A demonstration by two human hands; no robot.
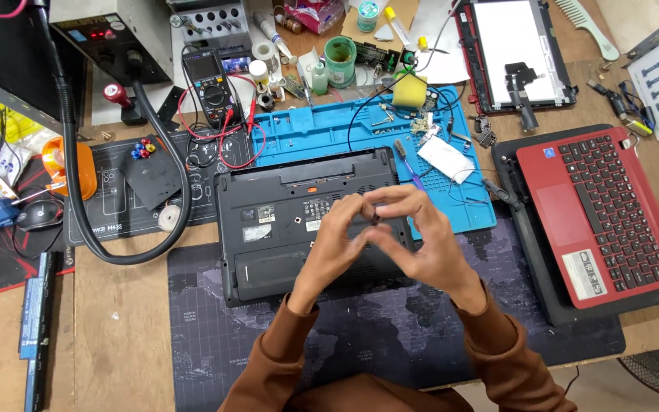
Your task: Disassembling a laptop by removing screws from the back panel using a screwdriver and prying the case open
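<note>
My left hand (335, 240) and my right hand (421, 236) meet above a black laptop (268, 221) that lies upside down on a dark mat (215, 343). The fingertips of both hands pinch a tiny dark part (376, 217) between them; it is too small to identify. Both sleeves are brown. A screwdriver with a purple shaft (406, 162) lies just behind my hands on the blue work mat (314, 133).
A red laptop (600, 214) lies open at the right, a bare screen panel (514, 53) behind it. A multimeter (209, 84) with red leads, a black hose (154, 229), bottles, a yellow sponge (409, 91) and a white cloth (445, 159) crowd the back.
</note>
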